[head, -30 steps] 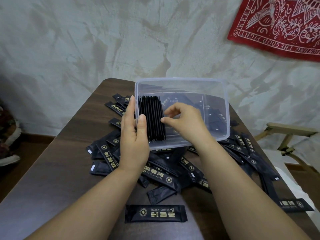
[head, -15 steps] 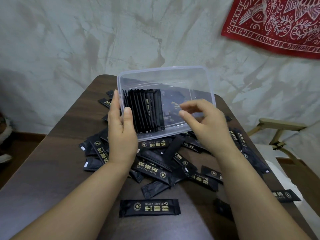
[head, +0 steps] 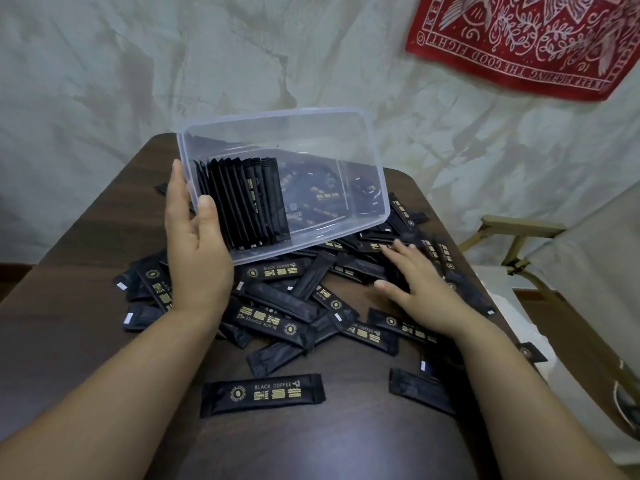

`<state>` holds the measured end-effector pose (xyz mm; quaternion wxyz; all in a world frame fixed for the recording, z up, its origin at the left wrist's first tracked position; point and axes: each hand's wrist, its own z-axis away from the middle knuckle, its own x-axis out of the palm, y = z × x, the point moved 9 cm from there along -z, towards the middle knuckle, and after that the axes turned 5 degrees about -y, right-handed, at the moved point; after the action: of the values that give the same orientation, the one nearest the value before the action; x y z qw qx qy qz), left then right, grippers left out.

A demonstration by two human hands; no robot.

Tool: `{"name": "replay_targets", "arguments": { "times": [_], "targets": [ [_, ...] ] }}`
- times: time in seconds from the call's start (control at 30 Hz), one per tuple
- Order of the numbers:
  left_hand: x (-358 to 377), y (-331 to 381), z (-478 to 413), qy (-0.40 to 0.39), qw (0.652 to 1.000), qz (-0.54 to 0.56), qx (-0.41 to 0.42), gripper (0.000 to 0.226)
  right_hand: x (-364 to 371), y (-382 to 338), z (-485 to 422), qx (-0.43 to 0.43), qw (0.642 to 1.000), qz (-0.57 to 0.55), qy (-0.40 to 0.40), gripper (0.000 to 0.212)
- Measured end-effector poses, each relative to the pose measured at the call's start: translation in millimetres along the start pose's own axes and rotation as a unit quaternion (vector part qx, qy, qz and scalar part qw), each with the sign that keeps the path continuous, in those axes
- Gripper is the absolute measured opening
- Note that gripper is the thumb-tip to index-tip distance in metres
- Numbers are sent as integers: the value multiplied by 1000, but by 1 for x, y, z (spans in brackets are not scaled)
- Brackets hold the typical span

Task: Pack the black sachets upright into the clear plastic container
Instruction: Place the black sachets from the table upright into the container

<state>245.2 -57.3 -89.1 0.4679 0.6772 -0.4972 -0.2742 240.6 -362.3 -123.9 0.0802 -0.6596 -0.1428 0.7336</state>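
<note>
Our left hand (head: 197, 251) grips the tilted clear tub (head: 277, 133) at its left end, where slim black sachets (head: 246, 202) stand in a row. Our right hand (head: 419, 289) lies flat, fingers spread, on the loose pile (head: 273, 317).

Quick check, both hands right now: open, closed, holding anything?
Left hand: grips the left end of the tilted clear plastic container.
Right hand: open, fingers spread over the loose sachets on the table, holding nothing.

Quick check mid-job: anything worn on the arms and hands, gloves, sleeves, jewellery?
Nothing worn that shows. The left hand and right hand have no gloves and no visible rings. The left forearm and right forearm are bare up to the frame edge: no sleeves, watch or bracelet.
</note>
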Motion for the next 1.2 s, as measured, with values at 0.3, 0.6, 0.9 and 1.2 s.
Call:
{"name": "replay_targets", "arguments": {
  "times": [0.3, 0.6, 0.9, 1.2],
  "targets": [
    [-2, -1, -5, 7, 1000, -11, 13, 49, -17, -35, 3, -92, 994, -51, 16, 83],
    [0, -1, -4, -2, 1000, -17, 2, 49, 1, -50, -17, -85, 993, -75, 15, 79],
    [4, -4, -2, -9, 1000, -22, 1, 49, 2, -43, -22, -74, 983, -168, -7, 48],
    [-8, -6, -7, 37, 999, -8, -3, 49, -16, -43, -10, -101, 962, -251, 28, 28]
  ]
}}
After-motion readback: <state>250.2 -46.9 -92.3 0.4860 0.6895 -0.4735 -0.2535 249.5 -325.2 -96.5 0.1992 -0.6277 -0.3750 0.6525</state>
